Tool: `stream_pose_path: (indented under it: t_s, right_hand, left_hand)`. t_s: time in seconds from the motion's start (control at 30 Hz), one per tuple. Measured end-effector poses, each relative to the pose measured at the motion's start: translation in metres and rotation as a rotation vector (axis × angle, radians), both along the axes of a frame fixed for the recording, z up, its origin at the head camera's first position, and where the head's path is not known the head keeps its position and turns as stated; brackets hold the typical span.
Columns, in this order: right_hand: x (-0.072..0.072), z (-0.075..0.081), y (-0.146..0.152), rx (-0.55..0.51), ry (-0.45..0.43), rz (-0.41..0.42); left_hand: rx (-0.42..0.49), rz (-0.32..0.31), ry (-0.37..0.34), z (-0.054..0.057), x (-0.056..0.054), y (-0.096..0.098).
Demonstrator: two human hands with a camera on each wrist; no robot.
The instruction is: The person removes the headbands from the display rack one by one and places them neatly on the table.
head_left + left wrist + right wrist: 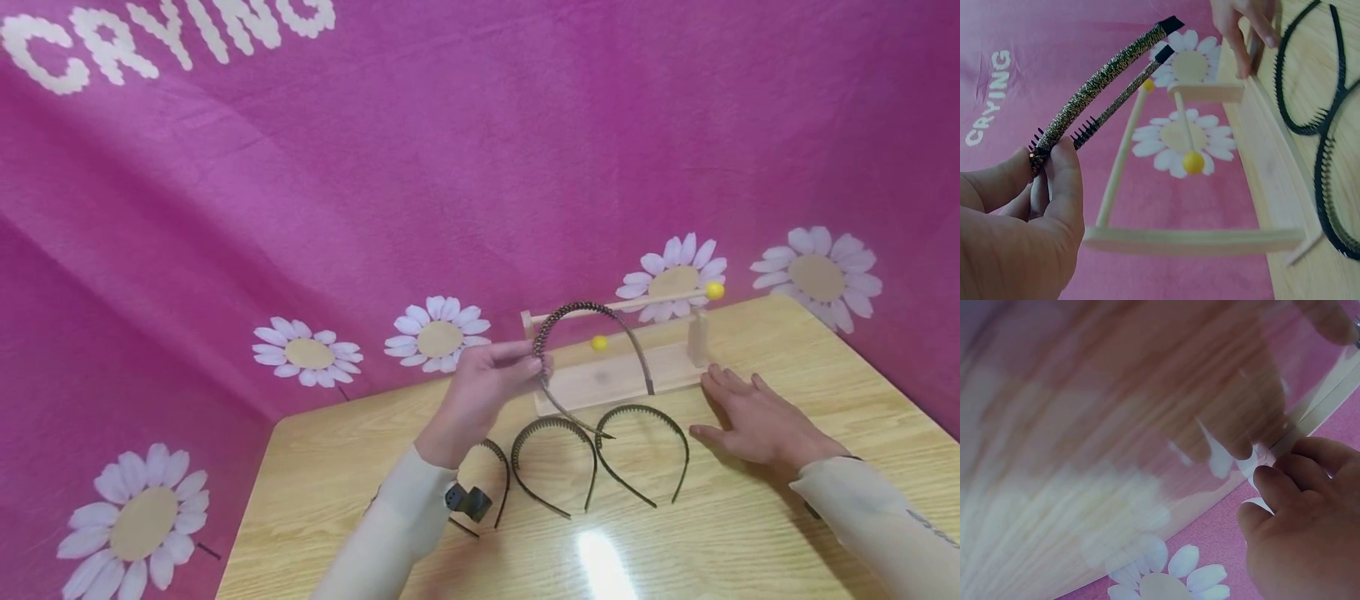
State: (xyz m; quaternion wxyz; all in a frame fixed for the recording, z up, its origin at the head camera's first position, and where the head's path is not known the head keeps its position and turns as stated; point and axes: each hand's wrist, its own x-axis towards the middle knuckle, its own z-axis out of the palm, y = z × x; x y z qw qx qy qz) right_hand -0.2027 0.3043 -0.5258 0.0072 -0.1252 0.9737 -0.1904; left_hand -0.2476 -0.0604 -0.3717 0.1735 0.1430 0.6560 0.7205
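My left hand (480, 387) pinches a glittery gold-and-black headband (581, 307) by one side, between thumb and fingers. The headband is raised in front of a pale wooden rack (600, 379), its ends pointing downward. In the left wrist view, short dark teeth show along the inside of the headband (1088, 90). The rack has two rods with yellow ball ends (715, 291); both look bare. My right hand (761, 425) lies palm down on the table, fingertips at the right end of the rack's base.
Several dark toothed headbands (555, 422) lie in a row on the wooden table (750, 533) before the rack; the leftmost (502, 454) is partly hidden by my left wrist. A pink cloth (450, 208) with daisies hangs behind and at the sides.
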Motion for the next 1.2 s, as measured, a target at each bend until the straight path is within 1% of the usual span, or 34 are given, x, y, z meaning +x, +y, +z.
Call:
stream_pose_path:
  t_s: [0.13, 0.27, 0.4, 0.57, 0.67, 0.8, 0.9, 0.97, 1.07, 1.2]
  right_hand:
    - [-0.001, 0.001, 0.000, 0.006, 0.009, 0.006]
    - [-0.001, 0.000, -0.001, 0.008, 0.015, 0.010]
    - [-0.001, 0.000, 0.000, 0.010, 0.022, 0.012]
    - [-0.002, 0.000, 0.000, -0.004, 0.023, 0.014]
    - [-0.002, -0.001, 0.001, -0.018, 0.007, 0.009]
    - [-0.002, -0.001, 0.000, -0.020, -0.004, 0.007]
    - [-0.002, -0.001, -0.002, -0.015, 0.007, 0.012]
    - [-0.002, -0.001, -0.002, -0.009, 0.019, 0.013]
    - [-0.002, 0.000, -0.002, -0.010, 0.020, 0.016]
    - [-0.001, 0.000, -0.001, -0.020, 0.006, 0.026]
  left_hand:
    - [-0.007, -0.023, 0.022, -0.004, 0.001, -0.014]
    - [-0.049, -0.034, 0.017, -0.008, 0.002, -0.028]
    - [-0.081, -0.015, -0.008, -0.014, 0.003, -0.043]
    - [-0.072, 0.016, -0.032, -0.022, 0.001, -0.064]
    - [-0.071, 0.023, -0.059, -0.026, -0.002, -0.077]
    - [-0.091, 0.013, -0.103, -0.032, -0.005, -0.095]
    - [-0.122, 0.018, -0.138, -0.036, -0.007, -0.110]
    - [-0.139, 0.032, -0.159, -0.038, -0.007, -0.118]
    - [-0.170, 0.050, -0.172, -0.040, -0.008, -0.131]
    - [-0.209, 0.055, -0.178, -0.040, -0.007, -0.147]
